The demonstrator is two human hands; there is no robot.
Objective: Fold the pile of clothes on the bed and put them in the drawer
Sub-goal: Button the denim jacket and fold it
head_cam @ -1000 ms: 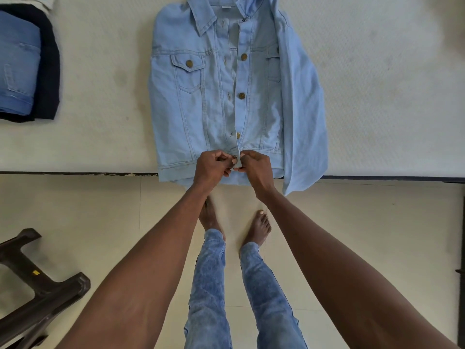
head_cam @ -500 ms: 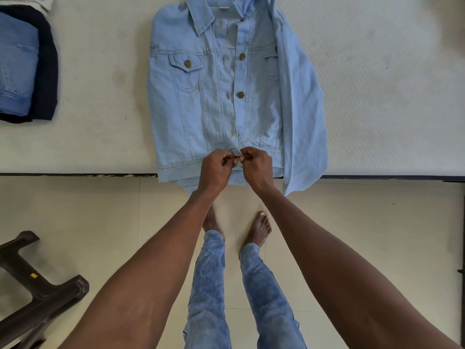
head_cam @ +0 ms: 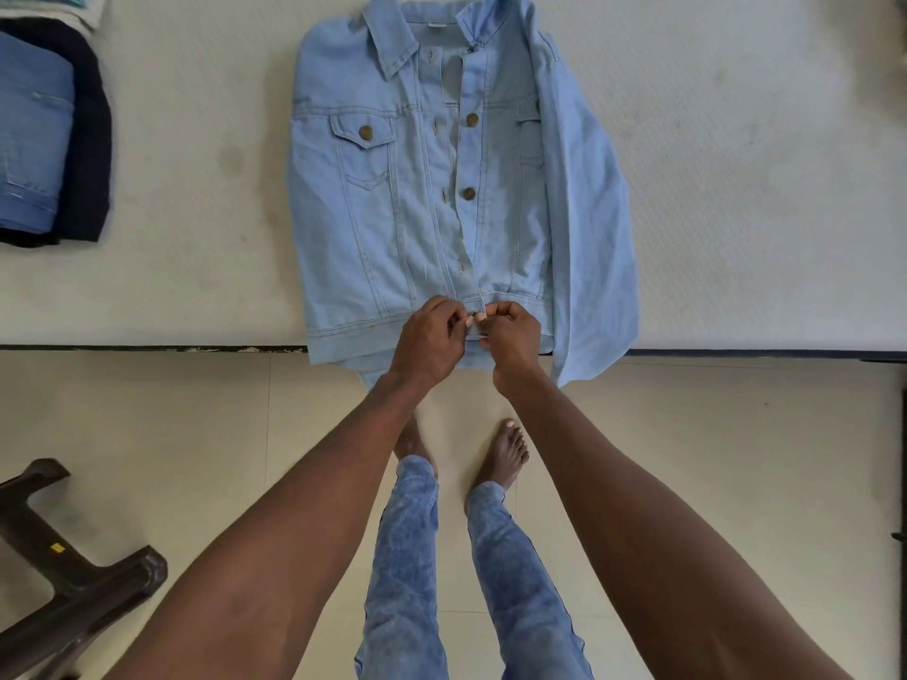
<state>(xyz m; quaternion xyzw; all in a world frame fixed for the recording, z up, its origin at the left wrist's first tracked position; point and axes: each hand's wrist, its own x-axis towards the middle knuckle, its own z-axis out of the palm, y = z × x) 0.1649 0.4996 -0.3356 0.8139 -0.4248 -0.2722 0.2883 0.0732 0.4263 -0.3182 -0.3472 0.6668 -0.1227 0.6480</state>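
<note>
We're seeing one denim jacket point(head_cam: 387, 208) lying on bed point(head_cam: 736, 188), two hands: left hand point(head_cam: 428, 343), right hand point(head_cam: 510, 338) pinching hem at center frame.

The person wears blue jeans point(head_cam: 407, 571) with a washed look, full of pale and darker blue patches. The jeans are tight on the legs and end at the ankles, and both feet point(head_cam: 505, 456) are bare. Both arms are bare too, with no sleeves showing, and the left hand point(head_cam: 429, 343) and right hand point(head_cam: 510, 338) wear no rings or bands.
</note>
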